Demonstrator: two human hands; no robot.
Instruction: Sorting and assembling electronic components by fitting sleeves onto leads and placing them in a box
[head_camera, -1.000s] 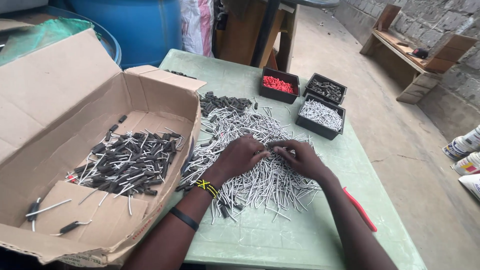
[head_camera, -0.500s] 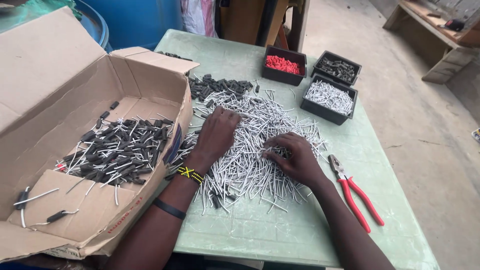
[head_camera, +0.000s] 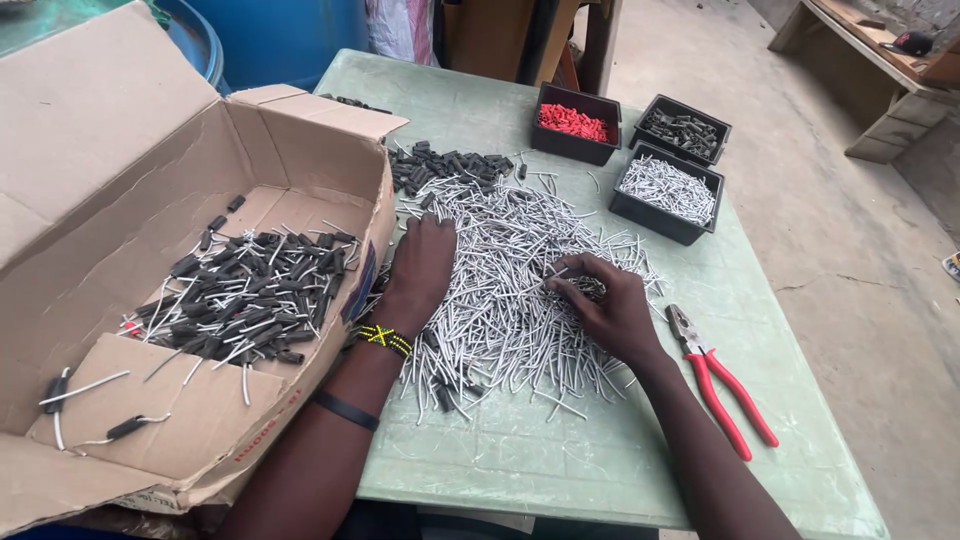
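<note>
Left hand (head_camera: 422, 262) slid nearer cardboard box (head_camera: 90, 150), right hand (head_camera: 603, 303) pinching wires (head_camera: 510, 300)

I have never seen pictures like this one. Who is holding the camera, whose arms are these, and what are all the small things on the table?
The camera sits on the person's head and looks down, so the two arms that enter from the bottom are that person's own. No machine is involved.

The left hand lies flat on a big pile of thin grey metal pins spread over the green table. The right hand pinches a few pins from that pile with its fingertips.

Beside the left arm stands an open cardboard box that holds pins with black sleeves. Loose black sleeves lie at the far edge of the pile. Further back are three small black trays: one with red pieces, one with black pieces, one with grey pins. Red-handled pliers lie to the right of the right hand, untouched.
</note>
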